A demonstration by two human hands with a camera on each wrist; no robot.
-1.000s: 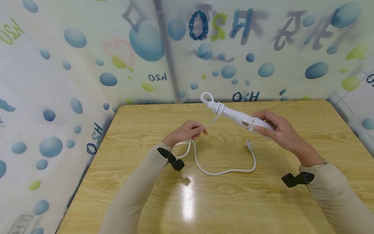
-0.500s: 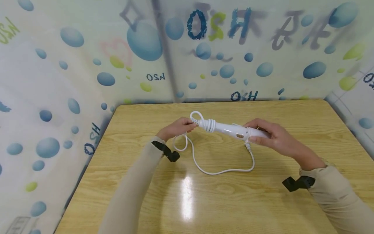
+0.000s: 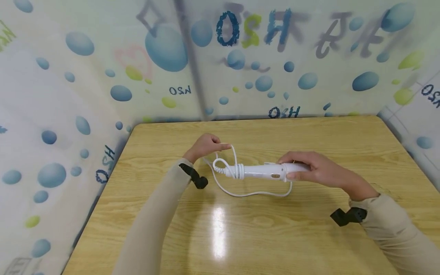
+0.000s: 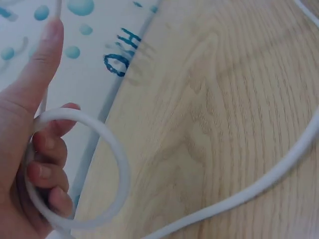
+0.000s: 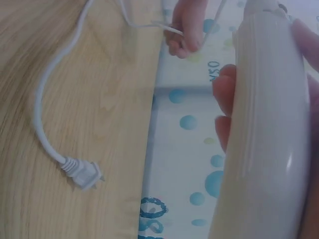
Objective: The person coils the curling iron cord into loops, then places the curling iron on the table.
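My right hand (image 3: 317, 170) grips one end of a white hair styling iron (image 3: 261, 171), held nearly level above the table. In the right wrist view its thick pale body (image 5: 264, 129) fills the right side, fingers wrapped around it. Several turns of white cord (image 3: 239, 171) circle the handle's other end, where a loop (image 3: 220, 160) stands out. To the left, my left hand (image 3: 206, 147) holds the cord between thumb and fingers. A ring of cord (image 4: 124, 174) hangs over its curled fingers in the left wrist view.
The wooden table (image 3: 261, 236) lies beneath both hands. Loose cord (image 3: 244, 195) curves along it, ending in a plug (image 5: 84, 173) seen in the right wrist view. Behind rises a wall (image 3: 213, 76) printed with bubbles.
The iron has come down and left, from tilted to nearly level, and now overlaps the plug. My left hand has moved left and slightly up, with the cord stretched from it to the handle.
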